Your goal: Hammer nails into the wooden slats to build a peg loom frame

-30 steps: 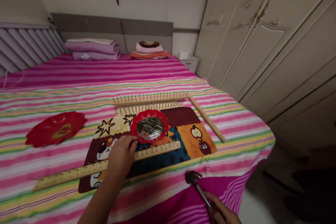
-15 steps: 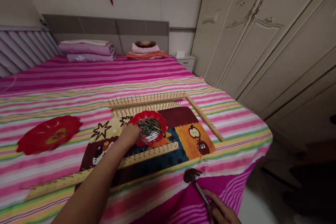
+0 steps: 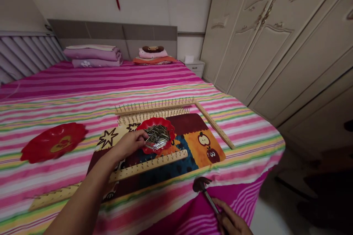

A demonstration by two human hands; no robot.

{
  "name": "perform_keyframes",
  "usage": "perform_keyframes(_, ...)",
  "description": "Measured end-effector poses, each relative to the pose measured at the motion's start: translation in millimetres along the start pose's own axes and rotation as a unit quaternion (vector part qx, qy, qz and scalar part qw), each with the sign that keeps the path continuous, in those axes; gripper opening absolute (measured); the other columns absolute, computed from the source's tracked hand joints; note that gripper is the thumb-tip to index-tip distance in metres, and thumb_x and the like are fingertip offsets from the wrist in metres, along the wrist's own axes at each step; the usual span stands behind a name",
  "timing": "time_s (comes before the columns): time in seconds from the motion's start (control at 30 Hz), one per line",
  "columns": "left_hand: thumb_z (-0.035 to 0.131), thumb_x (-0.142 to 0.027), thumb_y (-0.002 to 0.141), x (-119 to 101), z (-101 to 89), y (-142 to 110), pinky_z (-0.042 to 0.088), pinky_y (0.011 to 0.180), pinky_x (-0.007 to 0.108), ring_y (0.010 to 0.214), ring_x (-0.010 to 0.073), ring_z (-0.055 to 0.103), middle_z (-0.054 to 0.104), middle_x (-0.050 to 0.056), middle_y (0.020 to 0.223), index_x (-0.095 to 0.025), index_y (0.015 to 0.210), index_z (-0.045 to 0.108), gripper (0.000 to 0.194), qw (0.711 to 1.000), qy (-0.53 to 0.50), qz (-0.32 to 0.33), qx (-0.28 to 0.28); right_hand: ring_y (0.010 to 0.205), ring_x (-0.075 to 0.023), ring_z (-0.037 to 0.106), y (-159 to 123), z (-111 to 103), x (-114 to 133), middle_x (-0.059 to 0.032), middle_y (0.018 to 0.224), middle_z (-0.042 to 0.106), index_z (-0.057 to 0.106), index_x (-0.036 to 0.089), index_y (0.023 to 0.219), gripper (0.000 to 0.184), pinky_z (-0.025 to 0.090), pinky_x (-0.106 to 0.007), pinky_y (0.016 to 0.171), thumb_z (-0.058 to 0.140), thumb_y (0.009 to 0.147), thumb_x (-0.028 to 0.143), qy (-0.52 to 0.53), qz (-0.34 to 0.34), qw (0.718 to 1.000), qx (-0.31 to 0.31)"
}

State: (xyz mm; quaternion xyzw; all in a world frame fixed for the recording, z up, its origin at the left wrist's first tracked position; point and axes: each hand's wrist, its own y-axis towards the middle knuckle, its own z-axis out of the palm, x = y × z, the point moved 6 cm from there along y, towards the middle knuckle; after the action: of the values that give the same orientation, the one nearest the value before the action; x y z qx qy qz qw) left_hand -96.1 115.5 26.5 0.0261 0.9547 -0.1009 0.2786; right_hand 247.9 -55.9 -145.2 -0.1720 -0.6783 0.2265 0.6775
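Note:
At the left rim of a red scalloped bowl (image 3: 156,120) heaped with nails (image 3: 158,136), my left hand (image 3: 131,141) has its fingers drawn together; what they pinch, if anything, I cannot make out. A hammer (image 3: 210,201) with a dark claw head is gripped by the handle in my right hand (image 3: 230,220), low at the right over the bed's edge. In front of the bowl lies a long wooden strip (image 3: 154,161) with nails standing in a row. My left forearm covers part of that strip.
The bowl and strip rest on a patterned mat (image 3: 182,122). Behind are nail-studded wooden strips (image 3: 154,107), and another strip (image 3: 215,126) runs along the right. A red plate (image 3: 55,141) lies left on the striped bed. Folded bedding (image 3: 93,55) sits near the headboard; a wardrobe (image 3: 248,44) stands right.
My left hand has drawn back a little to the left, out of the nails to the bowl's rim. My right hand keeps the hammer in about the same place.

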Motion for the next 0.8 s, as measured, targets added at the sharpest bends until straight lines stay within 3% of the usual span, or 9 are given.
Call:
perform_keyframes(0.07,0.055,-0.036,0.066,0.9,-1.5,-16.2,0.043,0.061,0.023,0.062,0.0119,0.056,0.062,-0.004,0.064,-0.020,0.088,0.061,0.028,0.981,-0.189,-0.027,-0.027,0.035,-0.0071,0.021,-0.8,1.1,1.7,0.0133,0.043,0.024,0.049,0.016,0.125,0.073,0.012,-0.018,0.035,0.051,0.068,0.062,-0.007,0.001,1.000,-0.004)
perform_keyframes(0.13,0.061,-0.039,0.060,4.6,2.1,-34.3,0.047,0.066,0.026,0.066,0.0136,0.060,0.067,0.000,0.070,-0.018,0.085,0.065,0.032,0.939,-0.334,-0.071,-0.047,0.035,-0.0075,0.022,-2.7,1.6,4.0,0.0130,0.043,0.025,0.047,0.015,0.126,0.072,0.012,-0.017,0.035,0.050,0.069,0.060,-0.016,-0.003,1.000,-0.012)
perform_keyframes(0.3,0.073,-0.030,0.050,20.7,23.5,-74.6,0.050,0.065,0.027,0.066,0.0141,0.063,0.071,0.003,0.072,-0.017,0.081,0.069,0.034,0.855,-0.490,-0.159,-0.058,0.032,-0.0076,0.021,-7.2,1.2,8.0,0.0129,0.042,0.028,0.045,0.015,0.127,0.070,0.009,-0.017,0.031,0.047,0.072,0.057,-0.044,-0.006,0.999,-0.031)
perform_keyframes(0.4,0.078,-0.031,0.046,32.7,34.9,-91.7,0.050,0.062,0.024,0.063,0.0128,0.063,0.071,0.002,0.071,-0.018,0.079,0.070,0.036,0.836,-0.511,-0.184,-0.078,0.030,-0.0073,0.021,-7.5,1.8,7.9,0.0130,0.041,0.029,0.045,0.015,0.126,0.069,0.008,-0.017,0.030,0.046,0.072,0.058,-0.053,-0.011,0.998,-0.029)
perform_keyframes(0.6,0.075,-0.041,0.049,53.1,48.0,-110.0,0.050,0.063,0.022,0.063,0.0107,0.060,0.071,0.001,0.075,-0.018,0.079,0.072,0.037,0.846,-0.454,-0.187,-0.208,0.031,-0.0075,0.021,-4.5,0.1,2.1,0.0138,0.041,0.028,0.039,0.013,0.131,0.072,0.013,-0.017,0.030,0.042,0.075,0.059,-0.087,-0.028,0.996,-0.014)
perform_keyframes(0.7,0.073,-0.042,0.050,60.3,59.0,-111.4,0.052,0.068,0.025,0.067,0.0133,0.063,0.072,0.001,0.079,-0.019,0.081,0.071,0.039,0.838,-0.440,-0.213,-0.243,0.033,-0.0076,0.025,-3.0,-1.1,-0.2,0.0134,0.043,0.030,0.035,0.010,0.133,0.074,0.016,-0.017,0.033,0.043,0.076,0.057,-0.084,-0.030,0.996,0.004)
perform_keyframes(0.8,0.068,-0.044,0.056,61.2,63.3,-110.6,0.052,0.070,0.028,0.068,0.0145,0.064,0.072,0.001,0.082,-0.021,0.086,0.070,0.038,0.849,-0.398,-0.223,-0.266,0.033,-0.0076,0.025,-3.0,-1.4,0.0,0.0136,0.043,0.029,0.036,0.011,0.133,0.072,0.015,-0.017,0.032,0.043,0.077,0.056,-0.082,-0.031,0.996,0.020)
